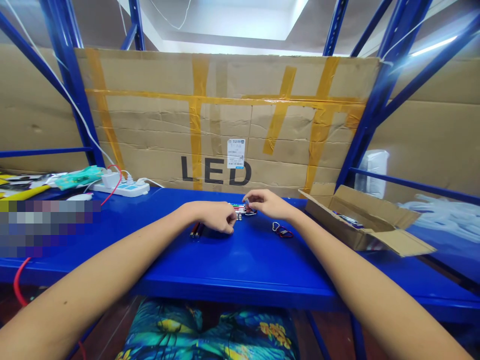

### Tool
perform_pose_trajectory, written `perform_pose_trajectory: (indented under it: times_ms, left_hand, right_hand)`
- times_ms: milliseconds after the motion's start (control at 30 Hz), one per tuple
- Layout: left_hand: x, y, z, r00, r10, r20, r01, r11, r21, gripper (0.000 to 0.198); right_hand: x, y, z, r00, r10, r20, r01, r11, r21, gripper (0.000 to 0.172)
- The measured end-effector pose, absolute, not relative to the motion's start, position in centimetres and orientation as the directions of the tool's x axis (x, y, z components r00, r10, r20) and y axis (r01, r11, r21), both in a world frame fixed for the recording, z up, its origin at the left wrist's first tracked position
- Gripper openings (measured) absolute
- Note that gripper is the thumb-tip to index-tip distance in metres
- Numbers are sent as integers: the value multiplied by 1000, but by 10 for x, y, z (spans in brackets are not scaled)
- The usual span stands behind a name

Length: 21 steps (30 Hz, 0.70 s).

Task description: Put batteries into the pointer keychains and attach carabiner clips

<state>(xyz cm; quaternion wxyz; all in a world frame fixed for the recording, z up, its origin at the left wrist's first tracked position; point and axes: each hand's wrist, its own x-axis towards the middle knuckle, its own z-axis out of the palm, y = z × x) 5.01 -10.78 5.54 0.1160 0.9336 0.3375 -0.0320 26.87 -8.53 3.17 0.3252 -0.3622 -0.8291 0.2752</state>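
My left hand is closed, its fingers curled down over the blue tabletop; whatever they may hold is hidden. Close to its wrist lie dark red, pen-like tubes with shiny ends. My right hand pinches something small and bluish, too small to name. Between the hands lies a row of slim metallic, coloured tubes, partly covered by the left hand. Small silvery bits sit just in front of that row. Nearer me, below my right wrist, are a silver carabiner and a dark red carabiner.
On the right stands an open cardboard box with blue items inside. A white power strip with plugs and a red cable sits at the left, beside packets. A large cardboard panel marked LED closes off the back, between blue posts.
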Motion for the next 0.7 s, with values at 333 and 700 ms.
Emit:
perform_pose_trajectory:
  times_ms: [333,700]
  left_hand:
    - [48,-91,52,670,584,459,511,-811,285,7]
    - [59,-89,41,483,591,647,357,-807,470,3]
  right_hand:
    - [265,-81,26,-529,753,391,468,643,-606,18]
    - [259,-101,40,-518,670,532,446,742,-501,20]
